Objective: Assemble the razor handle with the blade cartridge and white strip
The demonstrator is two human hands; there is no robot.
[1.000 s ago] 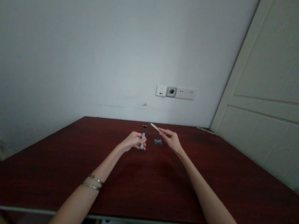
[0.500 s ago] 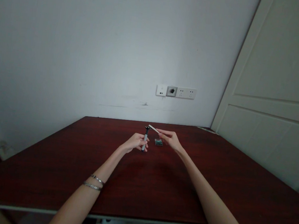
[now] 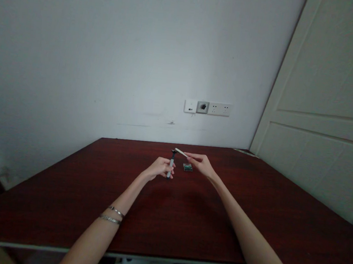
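My left hand (image 3: 160, 167) is closed around the grey handle of a razor (image 3: 170, 167), which stands nearly upright with its dark head on top. A slim white stick (image 3: 181, 152) is pinched between the fingers of my right hand (image 3: 202, 165). Its far end points up and left, close beside the razor's head; whether they touch I cannot tell. Below the stick, between my hands, a small clear case (image 3: 188, 167) with something green inside lies on the table.
The dark red wooden table (image 3: 185, 229) reaches back to a white wall (image 3: 146, 61). Sockets and switch plates (image 3: 207, 108) sit on that wall. A pale panelled door (image 3: 324, 101) borders the right side.
Almost nothing differs. Both hands keep their grips and nearly the same place, with the stick's end still beside the razor's head.
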